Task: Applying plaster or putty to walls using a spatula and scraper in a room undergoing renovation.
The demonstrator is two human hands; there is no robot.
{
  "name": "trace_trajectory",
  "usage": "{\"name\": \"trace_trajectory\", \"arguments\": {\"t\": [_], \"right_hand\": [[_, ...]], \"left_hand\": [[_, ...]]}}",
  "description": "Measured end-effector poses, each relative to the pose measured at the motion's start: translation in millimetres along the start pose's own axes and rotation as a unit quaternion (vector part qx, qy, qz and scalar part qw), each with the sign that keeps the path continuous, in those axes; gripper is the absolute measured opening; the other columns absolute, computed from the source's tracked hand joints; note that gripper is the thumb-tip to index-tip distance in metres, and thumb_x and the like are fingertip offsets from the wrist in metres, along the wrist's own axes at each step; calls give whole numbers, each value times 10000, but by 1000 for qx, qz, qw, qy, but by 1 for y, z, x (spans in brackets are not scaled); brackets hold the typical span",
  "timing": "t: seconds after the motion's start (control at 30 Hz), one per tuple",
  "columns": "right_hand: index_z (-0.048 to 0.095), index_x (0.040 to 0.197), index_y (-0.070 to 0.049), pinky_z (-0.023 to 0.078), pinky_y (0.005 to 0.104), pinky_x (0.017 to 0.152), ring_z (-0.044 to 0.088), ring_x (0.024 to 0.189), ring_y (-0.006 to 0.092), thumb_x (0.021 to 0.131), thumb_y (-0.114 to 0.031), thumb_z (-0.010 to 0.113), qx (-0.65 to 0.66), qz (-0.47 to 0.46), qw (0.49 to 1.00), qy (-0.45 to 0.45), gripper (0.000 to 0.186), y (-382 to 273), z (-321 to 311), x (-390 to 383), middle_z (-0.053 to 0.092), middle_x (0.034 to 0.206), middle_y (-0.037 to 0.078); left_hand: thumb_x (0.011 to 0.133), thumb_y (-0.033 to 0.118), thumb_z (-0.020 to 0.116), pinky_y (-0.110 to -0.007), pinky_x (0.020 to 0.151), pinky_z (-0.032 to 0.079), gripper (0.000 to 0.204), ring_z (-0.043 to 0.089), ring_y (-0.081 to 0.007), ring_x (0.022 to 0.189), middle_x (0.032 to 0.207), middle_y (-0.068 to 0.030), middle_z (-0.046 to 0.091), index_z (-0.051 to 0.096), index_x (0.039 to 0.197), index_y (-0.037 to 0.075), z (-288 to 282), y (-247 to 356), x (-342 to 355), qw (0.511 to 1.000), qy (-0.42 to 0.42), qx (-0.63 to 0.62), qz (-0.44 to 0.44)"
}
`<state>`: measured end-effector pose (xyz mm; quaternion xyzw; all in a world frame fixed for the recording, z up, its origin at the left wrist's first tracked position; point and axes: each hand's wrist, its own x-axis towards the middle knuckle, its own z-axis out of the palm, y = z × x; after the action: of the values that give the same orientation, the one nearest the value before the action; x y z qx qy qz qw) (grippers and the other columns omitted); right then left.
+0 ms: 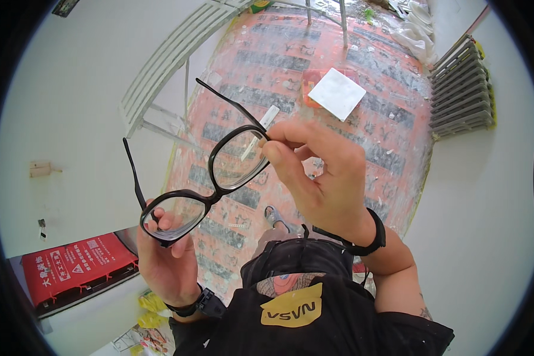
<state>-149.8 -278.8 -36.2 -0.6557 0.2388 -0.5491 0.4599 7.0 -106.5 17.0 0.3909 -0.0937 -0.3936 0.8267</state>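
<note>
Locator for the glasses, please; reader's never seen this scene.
Start at the pink, dark-banded floor covering mid-view. At its left edge, the bare right hand pinches one end of the black-framed eyeglasses, and the bare left hand shows partly through the other end's lens. Unlike the flat white square panel beyond, they have two clear rounded lenses and unfolded temples.

Right fingers (292, 132) pinched; left fingers (180, 247) loosely curled.

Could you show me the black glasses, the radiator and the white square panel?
Black glasses (216, 195), head view: the bridge.
Radiator (463, 90), head view: middle of its fins.
White square panel (337, 94), head view: its top face.
</note>
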Motion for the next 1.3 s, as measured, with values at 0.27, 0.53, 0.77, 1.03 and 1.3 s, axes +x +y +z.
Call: {"name": "trace_trajectory", "arguments": {"t": [0.27, 0.53, 0.77, 1.03, 1.3], "right_hand": [[679, 931, -16, 533, 278, 558, 681, 657, 157, 847, 30, 682, -153, -131, 979, 13, 96, 18, 4, 2, 698, 783, 82], [671, 1040, 17, 572, 276, 676, 677, 752, 124, 939, 20, 574, 38, 182, 981, -54, 140, 37, -8, 12, 702, 877, 36], [685, 1129, -31, 544, 263, 717, 633, 938, 136, 916, -31, 603, 187, 236, 914, -273, 228, 39, 25, -7, 650, 1108, 83], [693, 1113, -8, 567, 275, 794, 642, 975, 146, 866, 35, 638, 235, 215, 888, -333, 256, -5, 100, -46, 632, 1127, 90], [700, 1009, 4, 566, 249, 770, 641, 924, 120, 825, 77, 633, 203, 189, 884, -377, 210, -62, 216, -102, 641, 1088, 81]], "left_hand": [[1043, 101, 485, -227, 612, 449, 208, 466, -115, 817, 973, -79, 490, 457, 1181, -52, 7, -2, 4, 1000, -22, -15, -1], [1058, 115, 456, -213, 619, 455, 211, 445, -121, 820, 954, -78, 468, 451, 1186, -52, -2, 1, 5, 998, -54, 17, 17], [1056, 124, 474, -214, 623, 470, 176, 442, -121, 801, 930, -64, 457, 457, 1148, -25, -19, 23, -13, 996, -18, -90, 18], [1035, 95, 501, -237, 633, 488, 153, 477, -136, 807, 951, -71, 487, 460, 1144, -4, -76, 74, -47, 977, -13, -206, 61], [963, -4, 567, -232, 632, 481, 306, 484, -136, 808, 967, -76, 497, 427, 1236, -5, -181, 153, -104, 956, 6, -259, 138]]}}
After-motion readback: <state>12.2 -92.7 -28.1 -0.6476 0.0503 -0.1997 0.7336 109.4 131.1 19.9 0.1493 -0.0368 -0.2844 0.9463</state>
